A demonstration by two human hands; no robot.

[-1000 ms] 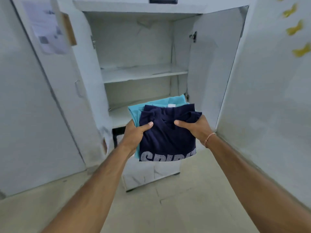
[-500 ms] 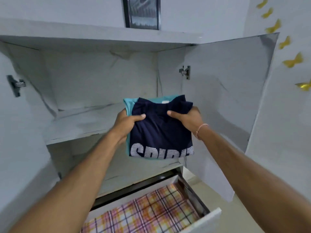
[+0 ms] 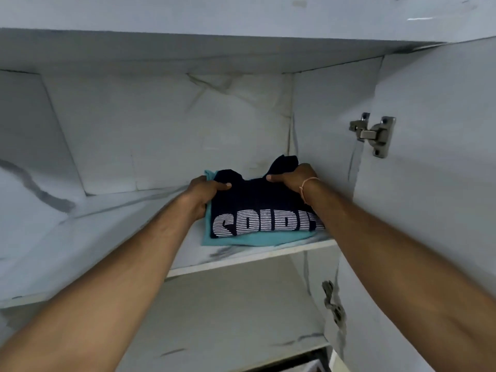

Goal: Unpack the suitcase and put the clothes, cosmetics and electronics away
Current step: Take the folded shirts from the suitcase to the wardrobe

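A folded navy T-shirt [image 3: 257, 208] with white striped lettering lies on top of a folded teal garment [image 3: 241, 239]. The stack rests on the right end of the upper shelf [image 3: 112, 237] inside the white cupboard. My left hand [image 3: 205, 194] grips the stack's left edge, thumb on top of the navy shirt. My right hand [image 3: 291, 178] grips the far right edge, thumb on top; its fingers are hidden behind the cloth. A pink thread band circles my right wrist.
The open right cupboard door [image 3: 434, 183] stands close to my right arm, with a metal hinge [image 3: 373, 134] above and a second hinge [image 3: 331, 302] below. A lower shelf [image 3: 214, 331] sits underneath. The cupboard's top panel [image 3: 188, 52] hangs low overhead.
I have moved closer to the cupboard and both hands carried the stack forward and set it down on the upper shelf. The open drawer with the plaid cloth has dropped out of view.
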